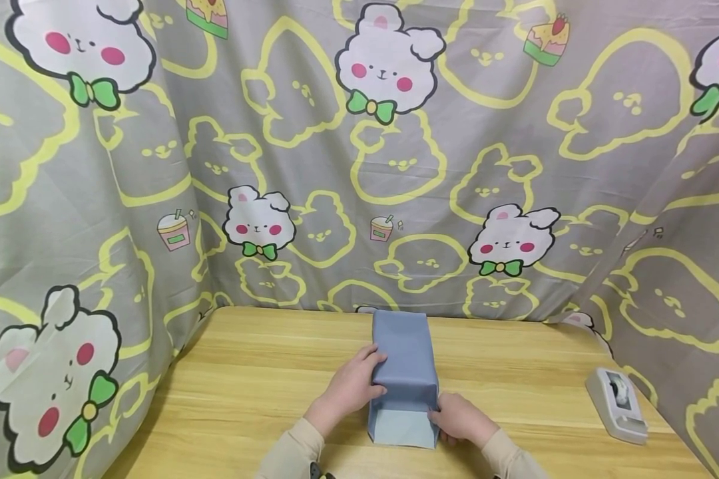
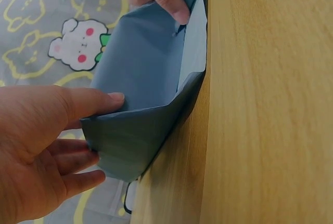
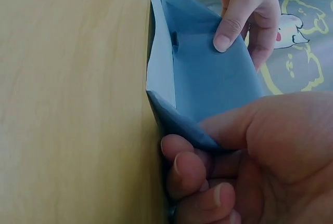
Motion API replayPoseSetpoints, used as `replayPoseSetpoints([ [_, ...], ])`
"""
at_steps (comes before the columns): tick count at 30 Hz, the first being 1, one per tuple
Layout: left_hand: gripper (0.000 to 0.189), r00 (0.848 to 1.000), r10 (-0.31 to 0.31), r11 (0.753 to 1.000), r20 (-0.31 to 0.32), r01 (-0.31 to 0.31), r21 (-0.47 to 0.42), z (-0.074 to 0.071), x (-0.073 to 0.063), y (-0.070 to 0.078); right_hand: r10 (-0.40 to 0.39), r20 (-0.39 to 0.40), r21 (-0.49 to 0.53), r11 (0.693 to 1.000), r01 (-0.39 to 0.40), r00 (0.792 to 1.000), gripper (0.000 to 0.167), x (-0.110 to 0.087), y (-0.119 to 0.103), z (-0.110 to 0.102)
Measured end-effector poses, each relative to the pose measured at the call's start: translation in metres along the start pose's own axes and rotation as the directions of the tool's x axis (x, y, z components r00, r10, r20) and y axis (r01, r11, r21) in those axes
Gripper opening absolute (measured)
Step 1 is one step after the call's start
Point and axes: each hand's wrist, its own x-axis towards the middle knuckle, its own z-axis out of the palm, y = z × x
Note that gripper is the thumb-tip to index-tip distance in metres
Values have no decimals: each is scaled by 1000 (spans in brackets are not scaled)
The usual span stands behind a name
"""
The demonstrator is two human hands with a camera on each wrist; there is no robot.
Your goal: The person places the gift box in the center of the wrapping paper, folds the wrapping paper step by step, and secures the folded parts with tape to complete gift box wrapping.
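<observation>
The blue paper package lies lengthwise in front of me on the wood-grain tabletop, its long top panel running toward the patterned curtain. Its near end faces me: the end panel is set back, and a pale blue flap stretches from its bottom toward me along the wood.

My left hand rests against the package's left side, spread rather than clenched. The thumb lies straight over the left edge onto the end panel; the fingers lie along the outside, and in the left wrist view the lower ones stand a little apart from the paper.

My right hand grasps the paper at the near right corner, thumb inside the fold and the other fingers curled on the outside.

Beige sleeves cover both my forearms. Well apart to my right, a tape dispenser in pale grey sits near the table's right edge with a roll inside. White bunny faces with green bows and yellow outlines cover the grey curtain.
</observation>
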Motion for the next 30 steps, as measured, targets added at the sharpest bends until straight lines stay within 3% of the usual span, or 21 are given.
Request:
replayPoseSetpoints([
  [11,58,1000,-4,1000,3,4,0,-1,0,0,-70,100,53,997,65,993,33,-4,3,-4],
  [19,58,1000,-6,1000,8,6,-4,0,1,0,-127,218,114,988,104,968,38,-9,1,-7],
  [22,57,1000,-8,1000,7,8,-7,-1,1,0,-110,229,140,987,79,967,40,-8,1,-10],
  [25,57,1000,-10,1000,11,11,-10,-1,0,0,-76,194,155,987,46,978,45,-6,2,-12],
  [30,58,1000,-12,1000,15,12,-11,-1,0,0,-62,55,122,991,55,997,43,1,4,-9],
])
